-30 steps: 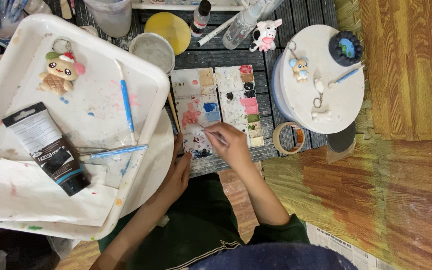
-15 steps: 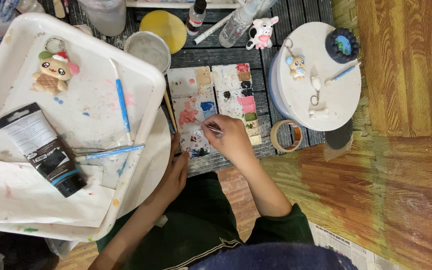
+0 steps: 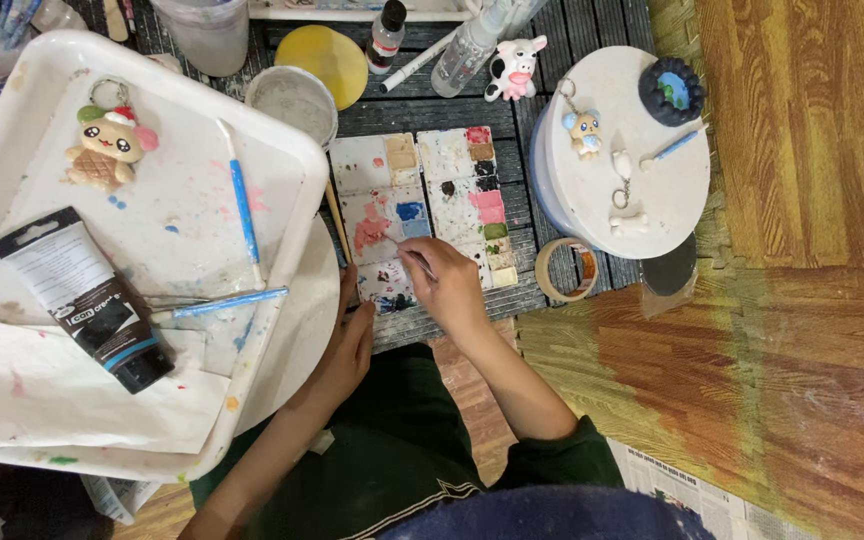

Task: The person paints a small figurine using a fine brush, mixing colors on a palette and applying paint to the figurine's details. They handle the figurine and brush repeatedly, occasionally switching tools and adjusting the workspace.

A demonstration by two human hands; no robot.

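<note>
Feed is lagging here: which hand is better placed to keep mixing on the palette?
Right. The right hand already holds the thin brush over the palette; the left hand only rests at its edge.

The paint palette [image 3: 422, 215] is boxed in. The big white tray [image 3: 282, 140] sits just beside it on the left, and the round white stand [image 3: 642, 190] sits near it on the right. A yellow lid [image 3: 332, 60], a small bottle [image 3: 385, 30] and a toy cow [image 3: 512, 70] block the far side. A tape roll [image 3: 564, 270] lies near the stand. The wooden floor [image 3: 812, 330] on the right has open room.
</note>
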